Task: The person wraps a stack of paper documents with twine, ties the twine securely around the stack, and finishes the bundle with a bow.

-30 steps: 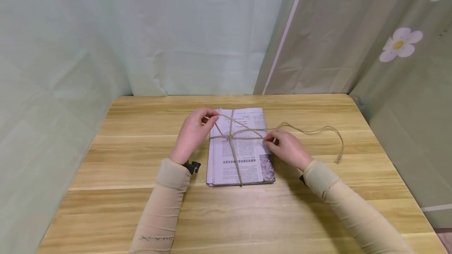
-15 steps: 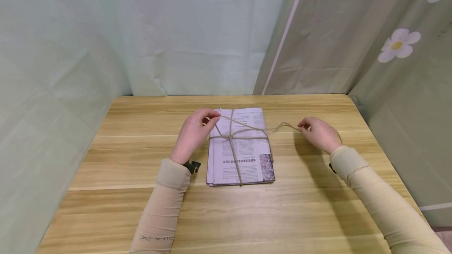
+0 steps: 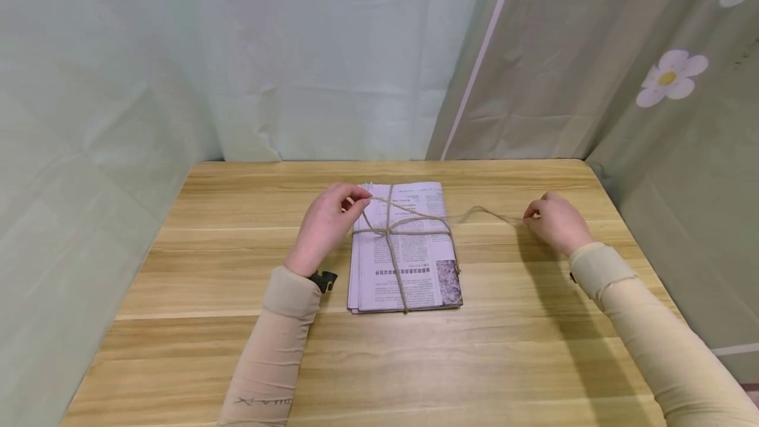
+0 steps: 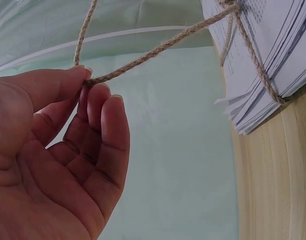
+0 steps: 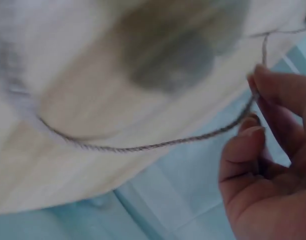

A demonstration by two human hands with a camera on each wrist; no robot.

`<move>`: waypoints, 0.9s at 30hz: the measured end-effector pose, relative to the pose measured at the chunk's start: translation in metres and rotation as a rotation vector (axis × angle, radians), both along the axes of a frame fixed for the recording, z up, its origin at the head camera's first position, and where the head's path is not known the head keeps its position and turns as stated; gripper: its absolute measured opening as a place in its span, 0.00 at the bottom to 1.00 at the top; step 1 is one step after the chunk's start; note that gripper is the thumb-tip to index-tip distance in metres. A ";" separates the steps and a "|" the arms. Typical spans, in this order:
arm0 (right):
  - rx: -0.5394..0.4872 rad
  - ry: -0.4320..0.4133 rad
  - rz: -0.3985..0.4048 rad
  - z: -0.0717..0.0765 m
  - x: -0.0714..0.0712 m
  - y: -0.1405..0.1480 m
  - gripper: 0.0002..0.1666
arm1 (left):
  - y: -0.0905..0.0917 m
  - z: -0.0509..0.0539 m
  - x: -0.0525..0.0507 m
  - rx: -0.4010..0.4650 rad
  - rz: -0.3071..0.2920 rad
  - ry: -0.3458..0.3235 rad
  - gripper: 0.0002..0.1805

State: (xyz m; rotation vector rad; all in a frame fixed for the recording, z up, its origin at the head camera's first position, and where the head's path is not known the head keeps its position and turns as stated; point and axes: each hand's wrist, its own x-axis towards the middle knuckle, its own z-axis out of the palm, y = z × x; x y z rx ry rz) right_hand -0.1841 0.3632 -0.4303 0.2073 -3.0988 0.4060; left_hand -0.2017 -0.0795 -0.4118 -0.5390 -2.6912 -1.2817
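A stack of folded newspapers (image 3: 415,282) lies on the table, with brown twine (image 3: 396,269) crossed over it both ways and meeting near the middle. At the stack's upper left corner, my left hand (image 3: 329,219) pinches a bent length of the twine between thumb and fingertips; the left wrist view shows the twine (image 4: 158,50) running from that pinch back to the bundle. Off to the right of the stack, my right hand (image 3: 557,221) pinches another stretch of twine, and in the right wrist view this twine (image 5: 163,145) curves slackly over the table.
The wooden table (image 3: 196,348) reaches to a pale curtain (image 3: 350,71) behind it. A flower-printed curtain (image 3: 682,170) hangs along the right side. A short twine end (image 3: 455,259) hangs over the stack's right edge.
My right hand has let go of the twine at the stack's right edge and moved right, taking hold of the longer strand. My left hand has stayed nearly in place, still pinching its twine.
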 end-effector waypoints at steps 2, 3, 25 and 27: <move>-0.044 0.022 -0.021 0.008 -0.004 -0.004 0.09 | -0.001 0.000 0.000 -0.005 -0.002 0.001 0.08; -0.067 0.035 -0.030 0.013 -0.006 -0.006 0.10 | -0.001 0.001 0.000 -0.007 -0.004 0.000 0.08; -0.743 0.028 -0.124 0.106 -0.081 -0.123 0.11 | 0.002 0.005 0.002 -0.039 -0.052 -0.006 0.07; -0.808 0.023 -0.100 0.107 -0.087 -0.138 0.09 | 0.004 0.005 0.002 -0.039 -0.059 -0.006 0.07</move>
